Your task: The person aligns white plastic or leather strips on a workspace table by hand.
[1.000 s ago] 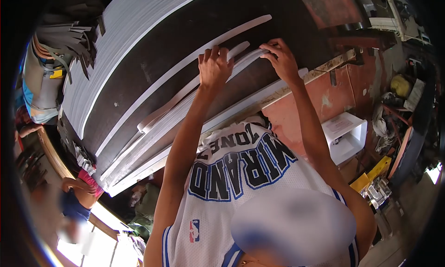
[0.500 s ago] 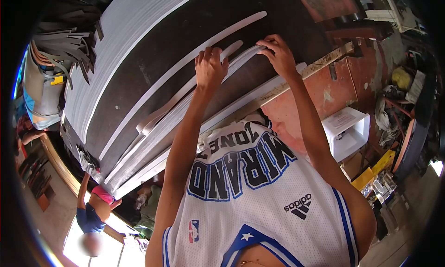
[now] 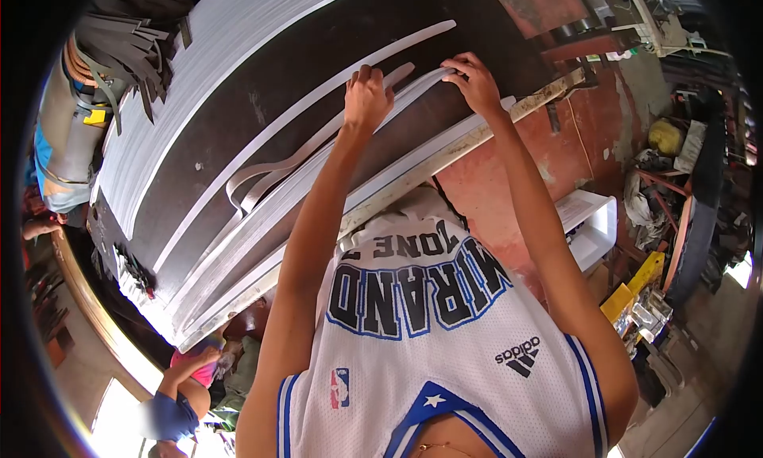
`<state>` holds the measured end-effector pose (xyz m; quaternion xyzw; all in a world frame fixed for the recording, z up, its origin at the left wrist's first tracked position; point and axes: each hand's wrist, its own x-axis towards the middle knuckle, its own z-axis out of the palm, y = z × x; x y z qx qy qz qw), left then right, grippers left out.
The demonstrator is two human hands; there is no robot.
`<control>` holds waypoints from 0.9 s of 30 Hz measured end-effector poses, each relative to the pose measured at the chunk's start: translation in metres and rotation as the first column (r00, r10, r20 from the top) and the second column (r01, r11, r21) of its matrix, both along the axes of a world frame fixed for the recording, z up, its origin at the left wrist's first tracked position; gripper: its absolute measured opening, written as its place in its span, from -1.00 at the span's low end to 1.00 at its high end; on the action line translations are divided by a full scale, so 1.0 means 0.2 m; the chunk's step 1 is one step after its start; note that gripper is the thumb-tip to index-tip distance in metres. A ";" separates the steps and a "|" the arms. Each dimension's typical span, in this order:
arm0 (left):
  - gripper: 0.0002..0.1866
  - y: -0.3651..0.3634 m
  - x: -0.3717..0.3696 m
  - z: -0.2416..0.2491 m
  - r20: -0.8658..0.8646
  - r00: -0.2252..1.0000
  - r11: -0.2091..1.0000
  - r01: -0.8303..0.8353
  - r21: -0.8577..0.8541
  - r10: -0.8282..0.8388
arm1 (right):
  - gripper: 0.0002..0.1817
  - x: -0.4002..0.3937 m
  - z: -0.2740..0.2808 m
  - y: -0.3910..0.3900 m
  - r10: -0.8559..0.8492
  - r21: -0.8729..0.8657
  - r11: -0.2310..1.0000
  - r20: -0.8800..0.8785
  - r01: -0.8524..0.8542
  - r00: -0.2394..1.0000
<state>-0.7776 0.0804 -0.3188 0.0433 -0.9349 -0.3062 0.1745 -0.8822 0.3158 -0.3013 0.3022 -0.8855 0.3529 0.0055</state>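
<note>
White sleeveless mesh jersey (image 3: 445, 361) with blue-and-white striped armholes and 2 lines of lettering.
The larger black lettering (image 3: 377, 303), MIRAND, is outlined in blue; the smaller black line (image 3: 404, 241), JONE, disappears into folds. A red, white and blue logo (image 3: 340, 388) marks the left chest, a black adidas mark (image 3: 520, 364) the right. The blue V-shaped collar (image 3: 423, 414) carries 1 white star (image 3: 434, 400); a thin necklace (image 3: 435, 447) shows inside. Left hand (image 3: 369, 98) and right hand (image 3: 471, 83) are bare.

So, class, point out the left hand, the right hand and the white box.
Left hand (image 3: 368, 98): head view, back of the hand.
Right hand (image 3: 477, 85): head view, back of the hand.
White box (image 3: 578, 207): head view, outer side wall.
</note>
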 end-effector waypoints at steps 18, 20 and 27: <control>-0.74 0.00 -0.11 0.00 0.023 0.999 0.995 -0.025 -0.098 0.028 | -0.71 0.01 0.01 -0.12 0.030 -0.029 0.999 0.107 -0.027 0.994; -0.76 -0.06 -0.05 -0.01 -0.018 0.999 0.998 -0.034 -0.047 0.033 | -0.71 0.05 -0.02 -0.21 0.049 -0.049 0.998 0.051 -0.046 0.998; -0.85 -0.18 0.16 -0.01 0.004 0.995 0.993 -0.100 0.057 0.100 | -0.72 0.20 -0.05 -0.32 0.118 -0.145 0.984 0.066 -0.107 0.991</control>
